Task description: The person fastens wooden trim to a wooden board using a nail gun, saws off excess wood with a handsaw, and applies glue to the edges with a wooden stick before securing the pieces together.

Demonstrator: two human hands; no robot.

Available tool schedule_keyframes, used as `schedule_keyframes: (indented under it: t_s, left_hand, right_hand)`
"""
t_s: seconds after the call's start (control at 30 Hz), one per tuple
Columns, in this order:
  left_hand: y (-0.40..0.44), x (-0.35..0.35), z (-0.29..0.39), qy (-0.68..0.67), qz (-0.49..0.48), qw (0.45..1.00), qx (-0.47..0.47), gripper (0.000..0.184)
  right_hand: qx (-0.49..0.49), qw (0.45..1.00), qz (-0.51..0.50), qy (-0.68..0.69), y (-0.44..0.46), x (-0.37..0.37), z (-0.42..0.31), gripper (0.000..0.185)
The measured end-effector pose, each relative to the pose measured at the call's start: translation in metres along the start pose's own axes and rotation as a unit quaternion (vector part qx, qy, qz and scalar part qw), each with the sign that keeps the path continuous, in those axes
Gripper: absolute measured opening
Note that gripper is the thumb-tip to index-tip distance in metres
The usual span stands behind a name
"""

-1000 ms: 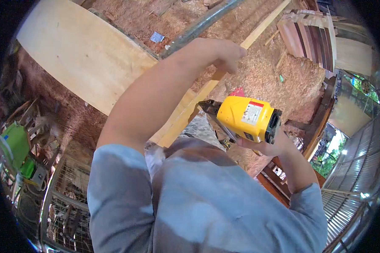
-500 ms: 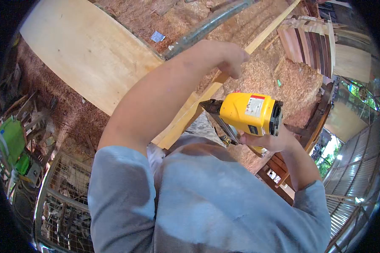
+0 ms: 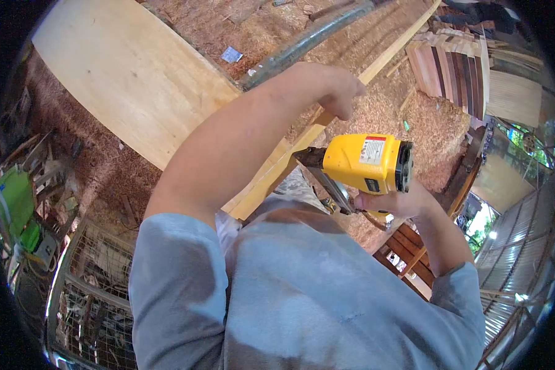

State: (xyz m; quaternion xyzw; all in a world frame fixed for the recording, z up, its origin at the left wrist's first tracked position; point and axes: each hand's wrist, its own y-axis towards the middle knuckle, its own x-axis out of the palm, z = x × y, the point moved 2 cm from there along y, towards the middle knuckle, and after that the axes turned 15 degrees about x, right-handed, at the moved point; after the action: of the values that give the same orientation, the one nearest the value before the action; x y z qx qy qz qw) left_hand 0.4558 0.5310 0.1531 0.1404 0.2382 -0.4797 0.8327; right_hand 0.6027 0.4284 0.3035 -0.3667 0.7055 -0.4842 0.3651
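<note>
My right hand (image 3: 396, 202) is wrapped round the handle of a yellow nail gun (image 3: 353, 163). The gun's dark nose meets the edge of a long wooden strip (image 3: 258, 196) in front of my body; whether it presses hard cannot be seen. Farther along the same strip, my left hand (image 3: 342, 92) is closed over the wood, its fingertips partly hidden behind it. Beyond my left forearm lies a wide pale wooden panel (image 3: 129, 74), its near corner covered by the arm.
A dark metal pipe (image 3: 308, 43) crosses the shaving-covered floor. Curved boards (image 3: 453, 71) are stacked at upper right. On the left stand a wire-mesh frame (image 3: 98, 302) and a green object (image 3: 15, 203). Corrugated metal sheeting (image 3: 515, 246) lines the right.
The view has shifted slightly. Both hands keep their grips, and the nail gun's nose stays at the strip's edge with hardly any movement.
</note>
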Motion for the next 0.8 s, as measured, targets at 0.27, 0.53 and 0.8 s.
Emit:
schedule_keyframes:
  t_s: [0.27,0.53,0.8]
  left_hand:
    - [-0.004,0.002,0.0,-0.004,0.017,1.0,0.007,0.044]
    - [0.0,-0.002,0.001,0.019,0.002,1.0,-0.002,0.047]
    - [0.004,0.001,-0.003,0.016,0.001,1.0,0.007,0.048]
  right_hand:
    - [0.005,1.0,0.01,-0.024,0.005,0.002,0.007,0.058]
    - [0.011,0.999,0.025,-0.042,0.004,-0.004,-0.013,0.058]
    - [0.013,0.999,0.03,-0.022,0.004,-0.006,-0.012,0.058]
